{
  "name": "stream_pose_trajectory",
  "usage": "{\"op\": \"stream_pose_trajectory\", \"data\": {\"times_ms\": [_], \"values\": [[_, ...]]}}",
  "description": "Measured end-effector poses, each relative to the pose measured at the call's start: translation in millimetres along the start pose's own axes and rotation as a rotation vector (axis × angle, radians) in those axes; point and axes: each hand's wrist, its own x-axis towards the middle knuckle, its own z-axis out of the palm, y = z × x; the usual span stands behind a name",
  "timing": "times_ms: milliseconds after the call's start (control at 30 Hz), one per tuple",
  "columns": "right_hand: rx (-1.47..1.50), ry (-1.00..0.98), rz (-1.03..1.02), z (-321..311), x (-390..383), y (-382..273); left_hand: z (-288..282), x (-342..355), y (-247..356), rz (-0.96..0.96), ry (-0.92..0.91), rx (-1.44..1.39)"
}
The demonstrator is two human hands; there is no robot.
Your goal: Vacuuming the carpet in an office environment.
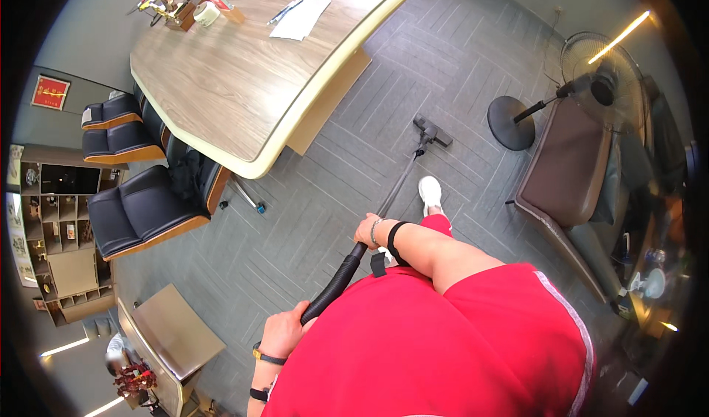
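Note:
A vacuum cleaner's wand (397, 186) slants away from me over the grey floor. Its dark floor head (433, 132) rests flat on the carpet tiles, between the big table and the standing fan. My right hand (367, 230) is closed around the wand's near end, where the black corrugated hose (337, 283) begins. Lower down, my left hand (283, 332) grips that hose; its fingers are partly hidden. The hose's further run is out of sight behind my red shirt.
To the left stands a large wooden table (236, 77) with black office chairs (151, 207) beside it. A standing fan (511, 123) and a brown sofa (565, 162) are on the right. Lower left is a desk (177, 328), with a person (118, 350) near it.

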Motion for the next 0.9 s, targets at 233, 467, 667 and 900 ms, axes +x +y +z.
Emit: {"op": "stream_pose_trajectory", "data": {"times_ms": [233, 467, 667, 900], "values": [[0.100, 0.036, 0.152, -31, -22, 93, -47, 101, 23, 0.088, 0.057, 0.024], [0.205, 0.185, 0.367, -32, -70, 277, -122, 270, 130, 0.173, -0.065, 0.079], [0.190, 0.250, 0.542, -53, -152, 430, -172, 414, 230, 0.413, -0.118, 0.123], [0.307, 0.344, 0.831, -51, -228, 565, -193, 532, 337, 0.557, -0.111, 0.135]]}}
